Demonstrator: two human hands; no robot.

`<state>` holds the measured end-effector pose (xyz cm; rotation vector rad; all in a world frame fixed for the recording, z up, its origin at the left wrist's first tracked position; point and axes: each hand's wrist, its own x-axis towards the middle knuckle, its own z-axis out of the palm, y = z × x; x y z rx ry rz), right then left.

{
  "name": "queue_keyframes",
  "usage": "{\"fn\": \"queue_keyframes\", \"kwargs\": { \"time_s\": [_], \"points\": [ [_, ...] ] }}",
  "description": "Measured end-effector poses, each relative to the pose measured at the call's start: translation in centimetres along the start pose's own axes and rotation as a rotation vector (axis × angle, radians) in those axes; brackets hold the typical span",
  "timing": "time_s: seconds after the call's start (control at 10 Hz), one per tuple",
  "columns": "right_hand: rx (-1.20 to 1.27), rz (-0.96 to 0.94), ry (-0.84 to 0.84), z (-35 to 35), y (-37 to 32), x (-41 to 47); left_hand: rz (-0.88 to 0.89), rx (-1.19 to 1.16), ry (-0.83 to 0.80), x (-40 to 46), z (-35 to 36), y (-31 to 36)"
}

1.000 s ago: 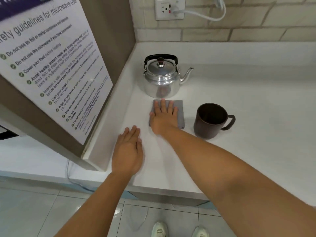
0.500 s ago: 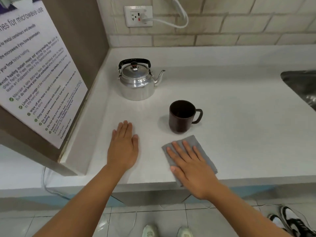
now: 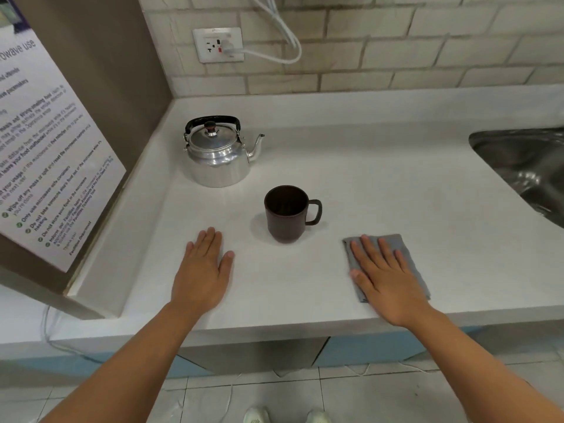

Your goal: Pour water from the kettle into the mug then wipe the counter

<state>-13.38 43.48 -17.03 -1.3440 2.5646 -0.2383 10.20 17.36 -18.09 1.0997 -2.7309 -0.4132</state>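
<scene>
since half a second ago the grey cloth (image 3: 396, 254) has slid rightward along the front of the counter (image 3: 381, 178), from just below the mug to well right of it, carried under the right hand (image 3: 386, 279). that hand lies flat, fingers spread wide, pressing the cloth near the counter's front edge. left hand (image 3: 201, 276) stays palm-down on the bare counter, fingers together, holding nothing. the dark brown mug (image 3: 287, 213) stands upright between the hands, a little farther back, handle to the right. the metal kettle (image 3: 218, 154) sits behind it toward the corner, spout to the right. a sink (image 3: 525, 166) shows at far right. the poster (image 3: 45, 154) at left reads "only use microwave safe containers". a wall socket (image 3: 218, 44) holds a white plug.
</scene>
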Motion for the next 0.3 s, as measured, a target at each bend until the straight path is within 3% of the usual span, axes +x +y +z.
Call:
{"fn": "queue_keyframes", "kwargs": {
  "time_s": [0.2,0.3],
  "points": [
    [-0.027,0.016,-0.069,-2.4,-0.6,0.8,-0.013,0.015,-0.036,0.2,-0.7,0.1],
    [-0.097,0.022,-0.21,-5.3,-1.1,2.7,-0.029,0.088,-0.197,1.9,-2.5,-0.2]
  ]
}}
